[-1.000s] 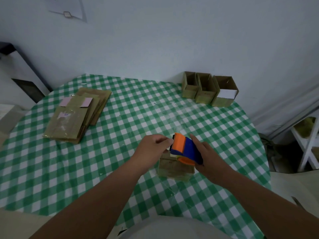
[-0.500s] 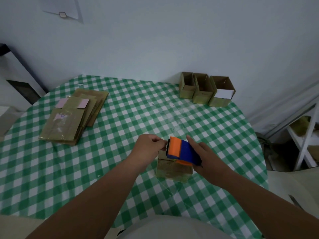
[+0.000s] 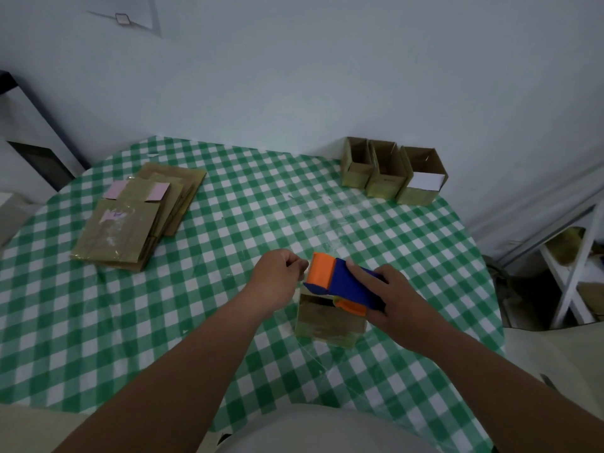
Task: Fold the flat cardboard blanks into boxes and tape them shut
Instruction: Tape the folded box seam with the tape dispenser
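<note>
Near the front edge of the green-and-white checked round table [image 3: 228,322], the right hand [image 3: 400,305] grips the blue-and-orange tape dispenser [image 3: 340,284] above a small brown cardboard box [image 3: 328,322]. The left hand [image 3: 277,277] pinches at the dispenser's orange end. Flat brown cardboard blanks [image 3: 137,217] lie stacked by the left edge; three open folded boxes [image 3: 390,171] line the far edge.

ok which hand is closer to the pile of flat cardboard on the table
Left. The left hand is near the table's middle, to the right of the flat cardboard pile and apart from it. The right hand, gripping the tape dispenser, is farther right.
</note>
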